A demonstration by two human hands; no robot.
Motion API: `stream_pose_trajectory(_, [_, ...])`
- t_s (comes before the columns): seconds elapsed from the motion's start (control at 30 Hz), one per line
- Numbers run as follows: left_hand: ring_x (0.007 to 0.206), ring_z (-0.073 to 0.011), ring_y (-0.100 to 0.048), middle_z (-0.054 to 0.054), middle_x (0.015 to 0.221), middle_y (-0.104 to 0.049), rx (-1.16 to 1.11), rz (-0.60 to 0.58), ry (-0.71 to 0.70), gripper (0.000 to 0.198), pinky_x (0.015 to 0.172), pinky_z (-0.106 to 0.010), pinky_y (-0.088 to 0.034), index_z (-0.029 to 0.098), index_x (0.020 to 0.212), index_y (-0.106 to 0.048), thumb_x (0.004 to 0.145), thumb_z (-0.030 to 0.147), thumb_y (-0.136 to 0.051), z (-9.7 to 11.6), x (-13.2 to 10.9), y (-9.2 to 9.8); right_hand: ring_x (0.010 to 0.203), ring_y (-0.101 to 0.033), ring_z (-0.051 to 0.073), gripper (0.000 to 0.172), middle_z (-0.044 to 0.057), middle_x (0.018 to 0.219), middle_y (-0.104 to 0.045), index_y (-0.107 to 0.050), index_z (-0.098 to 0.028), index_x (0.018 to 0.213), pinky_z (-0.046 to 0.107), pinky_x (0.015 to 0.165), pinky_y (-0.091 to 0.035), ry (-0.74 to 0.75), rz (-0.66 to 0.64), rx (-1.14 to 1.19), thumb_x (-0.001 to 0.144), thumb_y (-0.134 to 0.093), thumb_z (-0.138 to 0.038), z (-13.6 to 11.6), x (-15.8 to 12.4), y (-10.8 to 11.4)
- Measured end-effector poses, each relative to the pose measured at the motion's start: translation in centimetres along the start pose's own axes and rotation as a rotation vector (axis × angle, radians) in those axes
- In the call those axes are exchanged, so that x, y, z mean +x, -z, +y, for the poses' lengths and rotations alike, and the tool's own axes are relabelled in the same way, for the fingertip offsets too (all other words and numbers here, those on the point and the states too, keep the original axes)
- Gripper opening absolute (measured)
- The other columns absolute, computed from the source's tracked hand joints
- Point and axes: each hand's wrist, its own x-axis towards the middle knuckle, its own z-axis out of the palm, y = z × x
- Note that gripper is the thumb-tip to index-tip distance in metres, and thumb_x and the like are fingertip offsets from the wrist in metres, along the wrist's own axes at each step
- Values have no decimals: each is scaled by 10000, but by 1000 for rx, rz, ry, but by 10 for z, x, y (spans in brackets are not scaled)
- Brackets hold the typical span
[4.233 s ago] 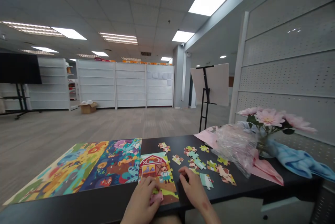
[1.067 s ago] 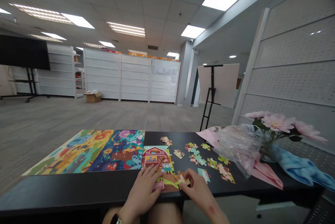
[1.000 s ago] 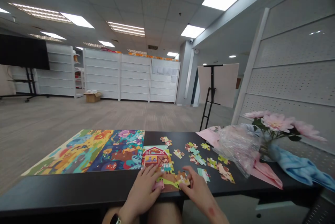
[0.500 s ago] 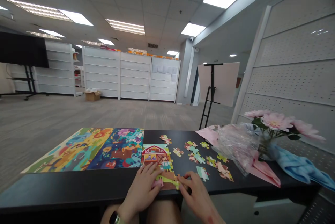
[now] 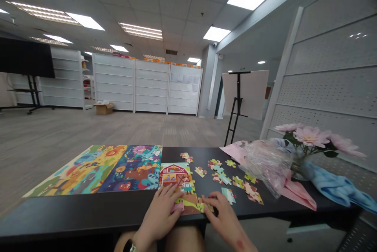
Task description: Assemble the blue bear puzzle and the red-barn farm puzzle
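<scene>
Black table [image 5: 88,212], farm puzzle [image 5: 175,175] running lengthwise away, left hand [image 5: 161,212], right hand [image 5: 224,216] pressing flat

Worktop [image 5: 88,208]: black. Barn puzzle [image 5: 173,174]: red barn, teal sky, green-and-brown ground. Left puzzle [image 5: 79,170]: yellow, orange and green patches. Middle puzzle [image 5: 135,168]: dark blue with multicoloured motifs. Loose pieces [image 5: 224,179] appear green, teal and brown. Flowers [image 5: 309,135]: pink. Cloth [image 5: 335,188]: light blue.
</scene>
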Motion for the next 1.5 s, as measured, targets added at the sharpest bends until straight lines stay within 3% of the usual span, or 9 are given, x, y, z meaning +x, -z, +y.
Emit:
stream_pose_trajectory(0.4, [1416, -290, -376, 5, 1536, -429, 6, -37, 19, 432, 1164, -536, -280, 391, 1401, -498, 971, 435, -478, 2, 0, 1, 1106, -593, 264, 282, 92, 1146, -657, -759, -254, 1019, 375, 989, -457, 6, -50, -38, 845, -543, -305, -2, 6, 0])
stream_pose_trajectory(0.77, [1410, -282, -387, 14, 1525, -445, -8, -24, 21, 420, 1162, -534, -287, 406, 1391, -505, 973, 433, -476, 1, 1, -1, 1105, -597, 260, 294, 99, 1172, -639, -748, -255, 1052, 371, 980, -468, 30, -15, -37, 884, -514, -315, -5, 0, -4])
stream_pose_trajectory(0.87, [1406, -287, -395, 12, 1518, -456, -15, -28, 36, 408, 1162, -544, -287, 401, 1371, -532, 966, 424, -487, 2, 1, 1, 1195, -565, 249, 345, 97, 1294, -587, -694, -253, 1163, 367, 1031, -450, 55, 54, 11, 889, -498, -329, 14, 0, 1])
stream_pose_trajectory(1.03, [1405, -275, -399, 20, 1505, -472, -16, -20, 40, 395, 1159, -543, -298, 401, 1355, -547, 965, 415, -485, 3, 2, 2, 1223, -543, 266, 427, 104, 1235, -630, -646, -203, 1142, 432, 1102, -381, -88, 363, -87, 764, -448, -220, 88, -3, 39])
stream_pose_trajectory(1.17, [1392, -279, -416, 8, 1496, -486, -17, -5, 30, 399, 1158, -538, -302, 393, 1352, -557, 957, 404, -505, 2, 1, -1, 1159, -592, 250, 530, 99, 1232, -646, -602, -199, 1213, 374, 986, -476, -203, 274, -88, 711, -435, -207, 124, -12, 57])
stream_pose_trajectory(1.33, [1389, -282, -421, -9, 1491, -493, -15, -2, 43, 395, 1152, -531, -314, 376, 1348, -570, 961, 411, -501, 1, 1, -2, 1196, -566, 262, 424, 66, 1228, -664, -653, -243, 1181, 406, 1055, -400, -129, 212, -184, 789, -502, -301, 106, -14, 51])
stream_pose_trajectory(1.5, [1387, -283, -428, -2, 1488, -495, -13, -5, 45, 387, 1152, -533, -318, 387, 1338, -577, 959, 424, -508, 0, 2, -3, 1115, -589, 285, 315, 65, 1135, -711, -715, -247, 1050, 411, 998, -408, -146, 217, -218, 839, -578, -436, 84, -6, 41])
